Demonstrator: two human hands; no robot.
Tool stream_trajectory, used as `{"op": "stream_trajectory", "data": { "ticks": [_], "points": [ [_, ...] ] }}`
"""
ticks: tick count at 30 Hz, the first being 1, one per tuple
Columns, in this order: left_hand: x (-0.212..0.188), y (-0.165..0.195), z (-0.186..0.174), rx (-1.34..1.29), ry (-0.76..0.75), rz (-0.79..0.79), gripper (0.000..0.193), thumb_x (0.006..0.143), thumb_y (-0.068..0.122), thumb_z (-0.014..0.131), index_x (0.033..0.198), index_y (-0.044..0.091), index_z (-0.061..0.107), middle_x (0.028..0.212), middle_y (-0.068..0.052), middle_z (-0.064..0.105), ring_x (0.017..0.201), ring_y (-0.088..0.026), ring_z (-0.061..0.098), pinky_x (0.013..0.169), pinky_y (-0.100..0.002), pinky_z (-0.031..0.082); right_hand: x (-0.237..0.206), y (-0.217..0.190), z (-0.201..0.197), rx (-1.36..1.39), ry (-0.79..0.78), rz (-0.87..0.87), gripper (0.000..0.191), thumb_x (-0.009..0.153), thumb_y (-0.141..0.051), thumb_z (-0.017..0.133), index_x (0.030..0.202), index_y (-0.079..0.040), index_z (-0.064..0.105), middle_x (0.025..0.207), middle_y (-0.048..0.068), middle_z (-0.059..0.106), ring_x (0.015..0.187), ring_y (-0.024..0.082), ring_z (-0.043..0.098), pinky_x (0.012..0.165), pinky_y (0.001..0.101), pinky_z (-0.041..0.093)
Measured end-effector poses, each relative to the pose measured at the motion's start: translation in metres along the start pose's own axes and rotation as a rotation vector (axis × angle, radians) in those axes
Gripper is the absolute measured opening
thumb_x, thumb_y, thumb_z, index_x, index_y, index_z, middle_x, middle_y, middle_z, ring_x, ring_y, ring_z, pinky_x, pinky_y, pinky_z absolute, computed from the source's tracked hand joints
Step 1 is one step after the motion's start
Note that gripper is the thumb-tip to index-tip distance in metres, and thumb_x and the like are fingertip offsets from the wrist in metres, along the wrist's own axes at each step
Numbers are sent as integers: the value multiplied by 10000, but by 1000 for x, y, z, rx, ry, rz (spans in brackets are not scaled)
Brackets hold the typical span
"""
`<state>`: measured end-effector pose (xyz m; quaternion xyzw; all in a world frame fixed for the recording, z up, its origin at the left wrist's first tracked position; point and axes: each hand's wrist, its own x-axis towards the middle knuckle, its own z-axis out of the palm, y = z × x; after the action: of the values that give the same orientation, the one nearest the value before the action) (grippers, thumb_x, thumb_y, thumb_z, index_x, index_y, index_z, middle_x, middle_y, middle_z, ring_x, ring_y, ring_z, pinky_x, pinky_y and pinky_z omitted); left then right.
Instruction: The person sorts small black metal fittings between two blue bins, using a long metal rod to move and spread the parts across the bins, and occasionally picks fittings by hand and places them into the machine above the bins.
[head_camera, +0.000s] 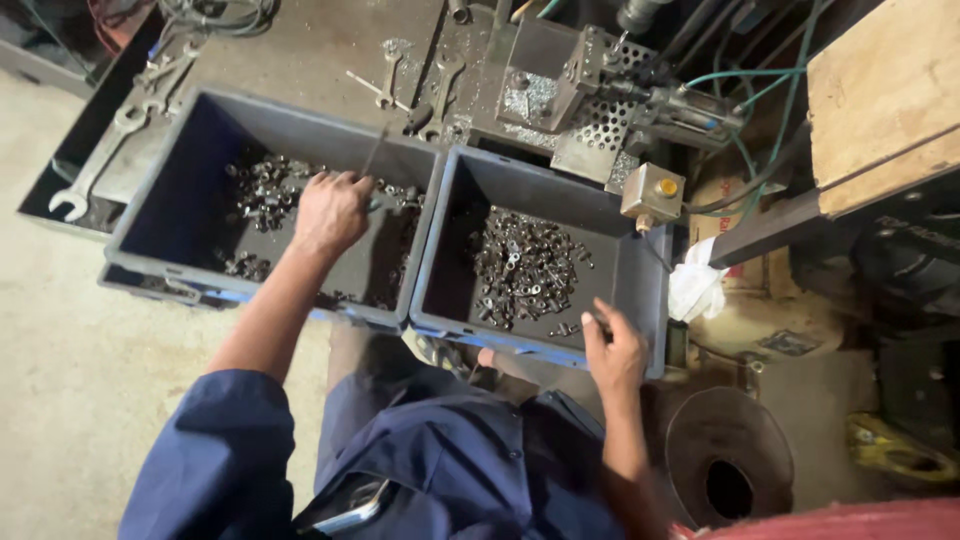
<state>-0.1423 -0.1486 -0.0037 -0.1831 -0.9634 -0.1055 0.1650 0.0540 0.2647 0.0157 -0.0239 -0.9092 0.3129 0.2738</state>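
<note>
Head view: left hand (330, 212) clenched on a thin rod (375, 152) in left bin (150, 180); right hand (615, 352) pinches a small part over right bin (640, 275). Best kept low over 2 bins.

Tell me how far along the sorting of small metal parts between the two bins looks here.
Done: the right grey plastic bin already holds a pile of small metal parts. In hand: the left hand grips a thin metal rod over the left grey plastic bin; the right hand rests at the right bin's near rim, apparently pinching something small. Left: scattered metal pieces remain in the left bin.
</note>
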Motion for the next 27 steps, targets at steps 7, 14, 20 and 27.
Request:
{"op": "stream_trajectory", "data": {
  "ticks": [7, 14, 20, 27],
  "points": [
    [2, -52, 31, 278, -465, -65, 184, 869, 224, 636, 1006, 189, 753, 1017, -106, 764, 980, -284, 741, 1033, -493, 460, -8, 8, 9, -58, 50, -39, 244, 894, -150, 759, 1113, -40, 752, 978, 165, 746, 878, 328, 721, 798, 414, 568],
    [-10, -59, 57, 347, -391, -107, 214, 924, 169, 576, 850, 159, 777, 914, -110, 778, 866, -266, 771, 935, -451, 492, -5, 1, 8, -72, 50, -29, 231, 889, -145, 756, 1091, -35, 753, 977, 154, 750, 883, 313, 727, 806, 418, 572],
    [-11, -57, 47, 415, -481, -241, 247, 960, 191, 570, 871, 164, 799, 892, -102, 791, 870, -258, 776, 952, -424, 484, -6, 4, 9, -67, 94, -83, 159, 897, -114, 746, 1039, -42, 750, 978, 140, 754, 910, 319, 728, 823, 410, 572],
    [-14, -61, 42, 239, -356, -418, 217, 892, 223, 619, 894, 109, 803, 953, -170, 784, 919, -332, 771, 818, -457, 574, -12, 13, 14, -33, 91, 4, 306, 899, -101, 753, 1193, -33, 699, 1032, 155, 745, 935, 298, 734, 816, 385, 587]
  ]
}}
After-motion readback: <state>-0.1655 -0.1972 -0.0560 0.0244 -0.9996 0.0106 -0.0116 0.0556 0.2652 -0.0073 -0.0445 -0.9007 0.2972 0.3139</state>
